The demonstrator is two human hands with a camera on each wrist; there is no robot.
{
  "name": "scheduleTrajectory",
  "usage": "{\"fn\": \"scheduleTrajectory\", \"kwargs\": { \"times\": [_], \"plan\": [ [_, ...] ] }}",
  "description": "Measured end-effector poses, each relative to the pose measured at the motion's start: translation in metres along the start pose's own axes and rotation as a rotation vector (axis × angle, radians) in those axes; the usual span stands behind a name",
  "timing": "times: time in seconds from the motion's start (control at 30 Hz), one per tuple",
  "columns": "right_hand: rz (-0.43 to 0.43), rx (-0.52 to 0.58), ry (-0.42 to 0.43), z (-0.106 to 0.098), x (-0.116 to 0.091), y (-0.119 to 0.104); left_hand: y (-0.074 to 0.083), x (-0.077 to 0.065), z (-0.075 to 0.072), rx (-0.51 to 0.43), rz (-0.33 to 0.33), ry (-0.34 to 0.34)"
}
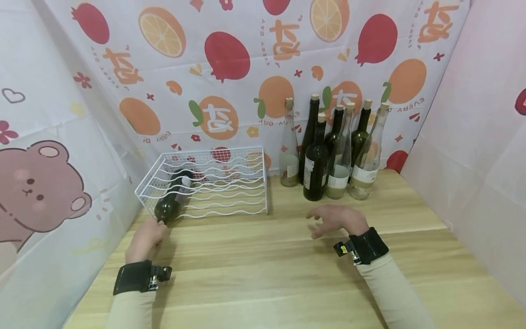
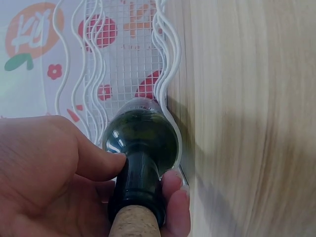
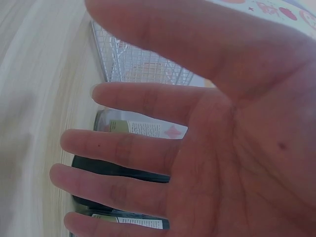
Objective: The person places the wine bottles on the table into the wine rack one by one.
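Note:
My left hand (image 1: 144, 237) grips a dark green wine bottle (image 1: 168, 205) by its neck, thumb on one side and fingers curled round the other. The bottle lies on its side in the left end of a white wire wine rack (image 1: 213, 213), its base toward the back. In the left wrist view the cork (image 2: 134, 223) points toward the camera and the bottle's shoulder (image 2: 143, 138) sits at the wavy wires. My right hand (image 1: 339, 218) hovers over the table in front of the standing bottles, fingers spread and holding nothing.
Several corked bottles stand at the back right, among them a dark labelled bottle (image 1: 315, 169) and a clear bottle (image 1: 365, 176). A fruit-print cloth (image 1: 230, 105) hangs behind the wooden table (image 1: 255, 274). Pale cloth also hangs at both sides.

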State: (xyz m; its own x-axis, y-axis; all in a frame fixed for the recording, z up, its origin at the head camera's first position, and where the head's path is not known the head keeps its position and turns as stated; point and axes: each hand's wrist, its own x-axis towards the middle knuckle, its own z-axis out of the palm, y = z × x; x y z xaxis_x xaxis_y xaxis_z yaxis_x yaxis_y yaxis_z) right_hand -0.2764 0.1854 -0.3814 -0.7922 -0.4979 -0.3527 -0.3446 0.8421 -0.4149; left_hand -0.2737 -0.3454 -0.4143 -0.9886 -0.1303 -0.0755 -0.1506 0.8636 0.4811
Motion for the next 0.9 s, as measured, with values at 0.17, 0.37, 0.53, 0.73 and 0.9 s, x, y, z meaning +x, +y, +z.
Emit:
{"fn": "scheduleTrajectory", "kwargs": {
  "times": [0.17,0.37,0.53,0.73,0.9],
  "plan": [
    [-0.008,-0.007,-0.004,0.0054,-0.0018,0.0,-0.0014,-0.002,0.0,-0.012,-0.006,-0.023],
    [-0.015,-0.002,0.013,0.0055,-0.0032,0.0014,-0.0007,0.0002,0.0007,-0.122,0.019,-0.06],
    [-0.008,0.015,0.008,0.0061,-0.0022,0.0024,-0.004,0.0024,0.0001,-0.144,0.042,-0.09],
    [-0.005,-0.006,0.012,0.0028,-0.0018,0.0013,-0.0066,0.0018,-0.0033,-0.15,0.048,-0.097],
    [-0.002,-0.004,0.01,0.0008,-0.0008,-0.0007,-0.0087,-0.0011,-0.007,-0.11,0.017,-0.072]
  ]
}}
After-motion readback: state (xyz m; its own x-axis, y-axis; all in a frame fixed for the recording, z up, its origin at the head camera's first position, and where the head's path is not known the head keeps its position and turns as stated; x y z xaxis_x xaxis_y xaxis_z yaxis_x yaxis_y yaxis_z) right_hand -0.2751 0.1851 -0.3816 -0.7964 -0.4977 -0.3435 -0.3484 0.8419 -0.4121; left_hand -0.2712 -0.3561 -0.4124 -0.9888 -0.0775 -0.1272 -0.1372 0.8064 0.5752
